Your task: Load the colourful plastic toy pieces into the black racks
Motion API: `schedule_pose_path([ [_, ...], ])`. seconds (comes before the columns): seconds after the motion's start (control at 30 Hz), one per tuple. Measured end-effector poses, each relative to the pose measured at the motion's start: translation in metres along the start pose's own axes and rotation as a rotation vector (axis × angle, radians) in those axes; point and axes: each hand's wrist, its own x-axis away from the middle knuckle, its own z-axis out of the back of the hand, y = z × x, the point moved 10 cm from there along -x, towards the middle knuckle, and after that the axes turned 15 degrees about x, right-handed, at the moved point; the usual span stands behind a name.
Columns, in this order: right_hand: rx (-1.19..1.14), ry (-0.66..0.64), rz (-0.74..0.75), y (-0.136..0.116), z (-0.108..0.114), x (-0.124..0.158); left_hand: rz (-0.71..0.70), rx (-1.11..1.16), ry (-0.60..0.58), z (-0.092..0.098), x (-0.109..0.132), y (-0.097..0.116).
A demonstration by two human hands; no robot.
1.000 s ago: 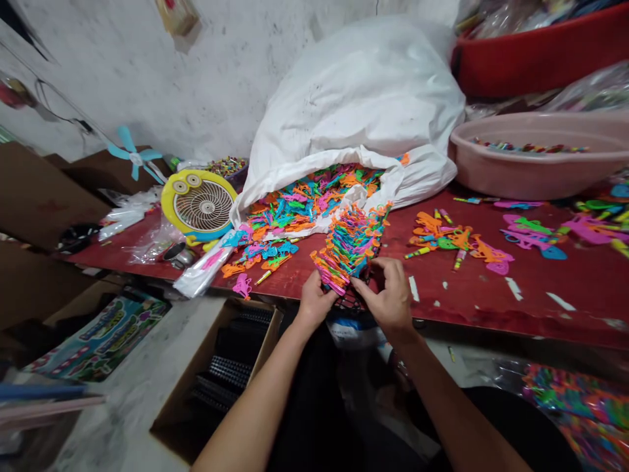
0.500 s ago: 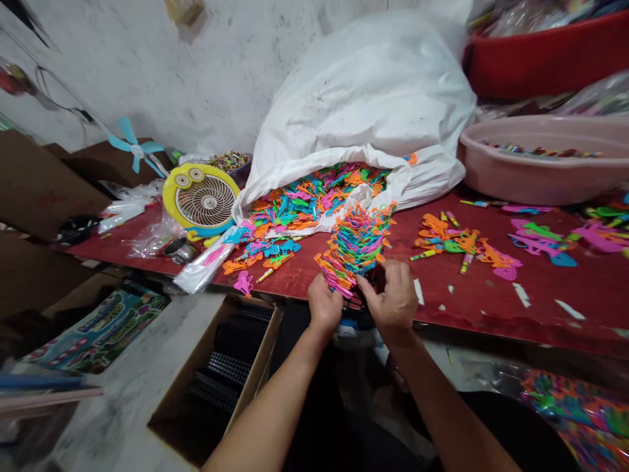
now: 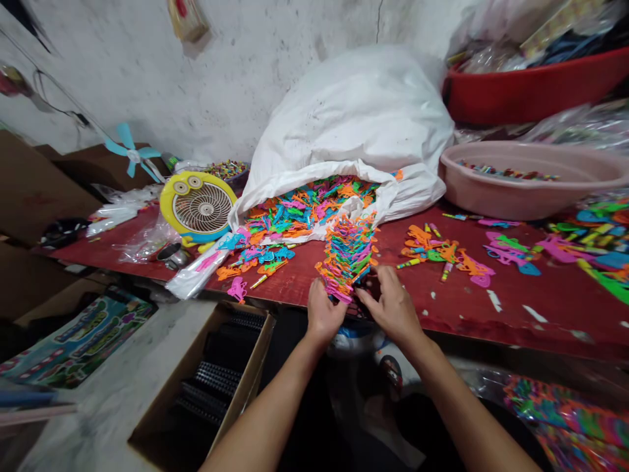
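A long row of small bright plastic toy pieces [image 3: 348,252], packed on edge in orange, pink, blue and green, runs across the red table [image 3: 540,288] toward its front edge. My left hand [image 3: 322,314] grips the near end of the row from the left, fingers curled on it. From the right, my right hand [image 3: 390,305] pinches the same end. Under that end a dark ridged strip shows, partly hidden by my hands. Behind the row a white sack [image 3: 358,118] lies open, spilling more of the same pieces [image 3: 304,206].
A yellow desk fan [image 3: 199,206] and clear bags [image 3: 142,239] stand at the left. A pink basin [image 3: 531,180] and a red tub [image 3: 531,85] are at the right, with loose toy pieces [image 3: 442,252] before them. An open cardboard box [image 3: 206,387] of black strips sits below.
Both hands stay on the row's near end, sliding slightly lower toward the table edge. The row has swung a little, now pointing straighter away. The camera has tilted down slightly.
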Motion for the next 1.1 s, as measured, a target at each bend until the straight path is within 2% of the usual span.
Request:
schedule_pose_path([
  [0.23, -0.133, 0.023, -0.103, 0.011, -0.008, 0.002, -0.004, 0.022, -0.015, 0.000, -0.008, -0.001],
  [0.37, -0.173, 0.048, -0.137, 0.040, -0.004, 0.012, -0.029, 0.010, -0.133, 0.005, -0.013, -0.005],
  [0.43, -0.145, 0.057, -0.107, 0.048, 0.000, 0.017, -0.050, -0.015, -0.194, 0.012, -0.010, -0.008],
  [0.6, -0.039, 0.020, 0.071, 0.024, -0.001, 0.028, -0.135, 0.003, -0.238, 0.025, 0.007, -0.006],
  [0.73, 0.186, 0.034, 0.024, -0.002, -0.010, 0.044, -0.149, -0.064, -0.139, 0.021, 0.020, 0.002],
  [0.87, 0.268, 0.147, -0.064, -0.014, -0.011, 0.064, -0.192, -0.163, -0.018, 0.004, 0.040, 0.022],
  [0.97, 0.239, 0.156, -0.106, -0.001, -0.012, 0.067, -0.182, -0.232, 0.009, -0.017, 0.057, 0.037],
  [1.03, 0.218, 0.109, -0.141, 0.019, -0.012, 0.062, -0.149, -0.254, -0.025, -0.034, 0.064, 0.046],
  [1.1, 0.214, 0.057, -0.140, 0.039, -0.010, 0.051, -0.131, -0.224, -0.124, -0.054, 0.069, 0.056],
])
